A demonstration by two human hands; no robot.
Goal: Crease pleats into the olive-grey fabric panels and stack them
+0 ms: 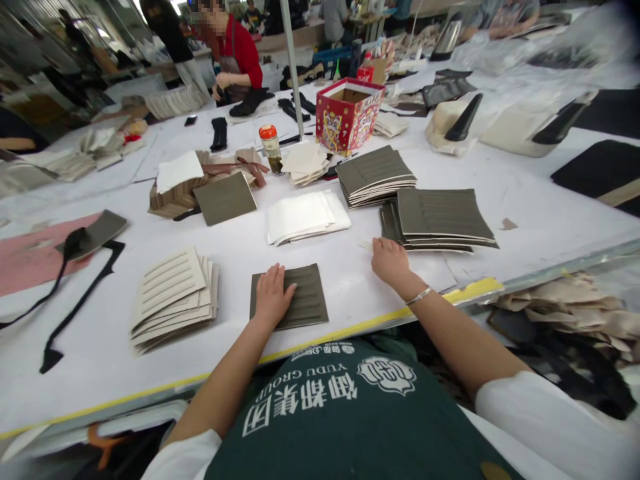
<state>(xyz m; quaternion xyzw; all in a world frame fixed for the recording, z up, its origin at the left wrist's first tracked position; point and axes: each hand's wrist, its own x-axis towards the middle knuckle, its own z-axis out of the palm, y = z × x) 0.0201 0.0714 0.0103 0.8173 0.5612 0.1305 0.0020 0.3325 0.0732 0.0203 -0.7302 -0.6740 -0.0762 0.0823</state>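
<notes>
My left hand (273, 293) lies flat on a dark olive-grey panel (309, 300) with ridged lines, fingers stretched out. At the table's right part, my right hand (393, 260) is closed, fingertips down at the tabletop. A small pale strip (365, 245) pokes out to the left of its fingers; the rest is hidden. Just beyond that hand is a stack of ridged dark panels (443, 217), with another dark stack (375, 175) behind it. White folded sheets (307, 217) lie between my hands, farther back. Left of my left hand sits a fanned stack of cream ridged panels (173, 300).
Farther back stand a red patterned box (347, 117), a jar with an orange lid (271, 150) and a metal pole (293, 67). Black straps (83, 303) lie at the left. Yellow tape (473, 291) runs along the near table edge. A person in red (245, 53) works across the table.
</notes>
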